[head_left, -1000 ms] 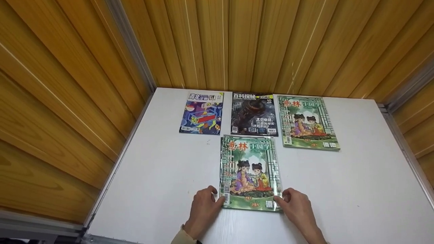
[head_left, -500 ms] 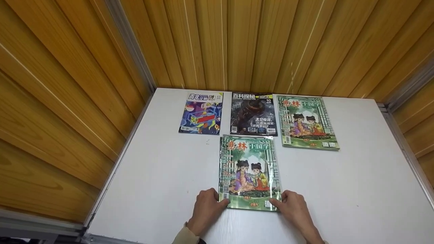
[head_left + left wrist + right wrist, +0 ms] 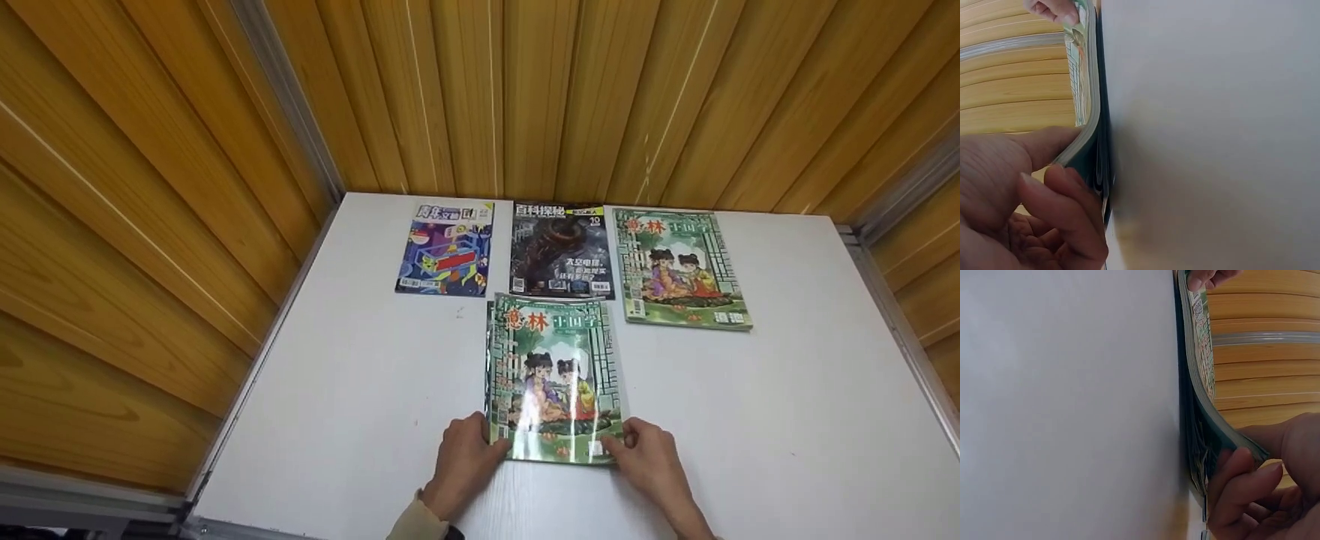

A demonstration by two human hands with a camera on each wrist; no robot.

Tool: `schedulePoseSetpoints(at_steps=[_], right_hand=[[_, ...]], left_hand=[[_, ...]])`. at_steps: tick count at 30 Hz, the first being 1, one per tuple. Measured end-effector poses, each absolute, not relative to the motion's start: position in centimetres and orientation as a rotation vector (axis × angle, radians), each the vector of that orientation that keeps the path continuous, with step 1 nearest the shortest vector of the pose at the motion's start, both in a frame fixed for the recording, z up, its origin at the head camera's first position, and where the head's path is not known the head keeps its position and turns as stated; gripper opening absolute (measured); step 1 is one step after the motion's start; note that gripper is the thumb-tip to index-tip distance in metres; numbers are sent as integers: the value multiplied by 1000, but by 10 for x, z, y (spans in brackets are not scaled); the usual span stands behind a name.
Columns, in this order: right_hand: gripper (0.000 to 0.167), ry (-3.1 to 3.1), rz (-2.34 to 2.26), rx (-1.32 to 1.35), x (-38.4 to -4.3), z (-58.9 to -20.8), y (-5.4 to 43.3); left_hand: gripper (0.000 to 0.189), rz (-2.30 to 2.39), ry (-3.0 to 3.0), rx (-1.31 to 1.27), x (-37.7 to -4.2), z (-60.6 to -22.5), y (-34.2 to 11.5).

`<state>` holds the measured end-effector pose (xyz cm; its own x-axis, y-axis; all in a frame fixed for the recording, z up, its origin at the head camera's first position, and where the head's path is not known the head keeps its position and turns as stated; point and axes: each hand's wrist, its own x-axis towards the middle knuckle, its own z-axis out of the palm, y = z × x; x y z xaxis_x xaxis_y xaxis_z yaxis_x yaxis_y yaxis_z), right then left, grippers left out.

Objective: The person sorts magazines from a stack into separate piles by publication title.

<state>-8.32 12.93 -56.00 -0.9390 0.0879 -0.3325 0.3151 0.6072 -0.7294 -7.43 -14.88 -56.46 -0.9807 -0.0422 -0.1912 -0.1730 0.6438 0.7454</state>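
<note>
In the head view, a green magazine point(image 3: 559, 330) with two cartoon children on its cover lies at the near middle of the table, on top of a stack. My left hand point(image 3: 469, 457) pinches its near left corner, thumb over the cover and fingertips beneath. The near right corner is pinched the same way by my right hand point(image 3: 652, 461). Both wrist views show those corners bent up: the magazine's page edge point(image 3: 1094, 84) curves away from the dark layers point(image 3: 1188, 433) under it. White glare streaks the lower cover.
Along the back of the white table point(image 3: 352, 375) lie a blue-purple magazine point(image 3: 446, 251), a black magazine point(image 3: 562, 251) and a second green magazine point(image 3: 679, 270) on the right. Wood-patterned walls point(image 3: 540, 97) stand behind and at the sides.
My left hand has shifted slightly right and its thumb has come further over the cover. The magazine's near end has tilted, and glare has spread over it.
</note>
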Motion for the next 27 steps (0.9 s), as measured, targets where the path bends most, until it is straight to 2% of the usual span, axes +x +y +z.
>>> schedulePoseSetpoints(at_steps=[5,8,19,27], right_hand=[[35,2461,-1337,353,-84,-554,130],[37,2435,-1356,373,-83,-555,131],[17,2409,-1489,449,-75,-565,130],[16,2397,-1583,440,-74,-564,133]], left_hand=[[16,1276,2666,-176,-76,-563,-147],[19,1323,2610,-186,-76,-564,-147],[10,1593,2309,-191,-69,-567,-157],[13,1709,2262,-171,-67,-565,-156]])
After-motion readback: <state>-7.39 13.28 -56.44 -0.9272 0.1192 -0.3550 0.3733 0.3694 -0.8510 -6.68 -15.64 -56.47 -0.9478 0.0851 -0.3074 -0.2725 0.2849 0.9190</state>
